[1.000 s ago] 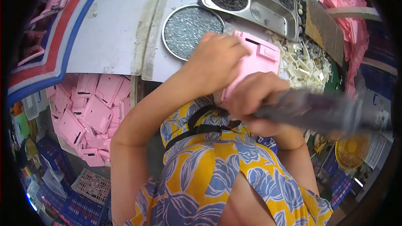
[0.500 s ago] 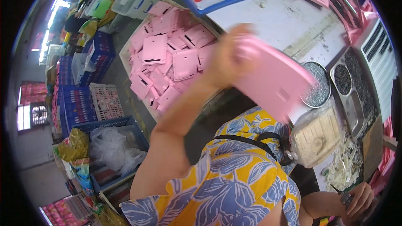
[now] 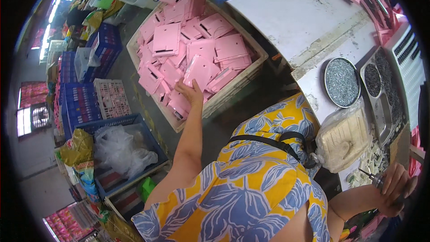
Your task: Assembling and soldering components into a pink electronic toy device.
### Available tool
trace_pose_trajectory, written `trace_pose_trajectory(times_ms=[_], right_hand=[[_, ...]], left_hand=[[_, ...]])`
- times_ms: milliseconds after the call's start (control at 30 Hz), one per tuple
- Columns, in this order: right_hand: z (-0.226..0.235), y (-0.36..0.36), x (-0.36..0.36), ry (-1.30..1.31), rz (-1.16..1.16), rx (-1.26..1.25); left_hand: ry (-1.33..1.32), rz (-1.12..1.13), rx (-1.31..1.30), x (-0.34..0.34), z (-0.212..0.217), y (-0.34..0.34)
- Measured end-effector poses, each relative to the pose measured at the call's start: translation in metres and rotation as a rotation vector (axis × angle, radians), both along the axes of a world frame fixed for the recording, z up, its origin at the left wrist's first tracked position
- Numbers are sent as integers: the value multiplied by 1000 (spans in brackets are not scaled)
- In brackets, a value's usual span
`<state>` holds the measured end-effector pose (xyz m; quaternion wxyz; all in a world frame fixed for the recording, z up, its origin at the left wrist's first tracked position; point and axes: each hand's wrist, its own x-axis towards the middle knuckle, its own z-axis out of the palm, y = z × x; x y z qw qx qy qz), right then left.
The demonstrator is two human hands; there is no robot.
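Note:
My left hand [image 3: 190, 93] reaches out over a large pale crate [image 3: 251, 69] heaped with several pink plastic plates. It grips the lower edge of one pink plate [image 3: 200, 71], which rests on top of the pile. My right hand [image 3: 396, 184] is far down at the right, next to the workbench. That hand is closed around a dark power tool with a thin metal tip [image 3: 370, 176]. My yellow and blue flowered clothing fills the lower middle.
A white workbench [image 3: 309, 15] runs along the right, bearing a round metal dish of screws [image 3: 342, 82], a rectangular metal tray [image 3: 380, 103] and a clear bag of white parts [image 3: 345, 136]. Blue crates [image 3: 78, 103] and one holding a white plastic bag [image 3: 121, 150] stand at left.
My left hand has carried the pink plate from the bench down and left onto the crate's pile. My view has swung left, and the right hand with the tool has dropped to the lower right.

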<state>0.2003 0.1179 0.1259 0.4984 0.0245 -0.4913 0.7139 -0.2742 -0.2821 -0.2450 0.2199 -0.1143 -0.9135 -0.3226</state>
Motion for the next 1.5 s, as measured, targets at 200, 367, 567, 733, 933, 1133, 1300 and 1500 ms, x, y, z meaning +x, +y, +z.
trace_pose_trajectory(times_ms=[200,367,567,733,933,1133,1300,1500], right_hand=[[-9,0,11,-115,-233,82],[-14,11,44,-503,-498,34],[-28,43,61,-665,-800,149],[-20,36,46,-718,-1098,252],[-54,-3,55,-646,-1039,269],[-62,-12,-24,-878,-173,-239],[-97,2,-59,-205,5,-860],[-131,-3,21,-254,300,-794]], left_hand=[[-84,-84,-573,-11,93,76],[446,-721,18,-17,217,227],[237,-953,-116,-70,270,504],[303,-731,-630,-129,248,603],[462,-859,-289,-186,342,573],[-788,-1361,492,-26,380,457],[-1294,-1594,184,133,320,368],[-1130,-1968,-514,187,307,393]])
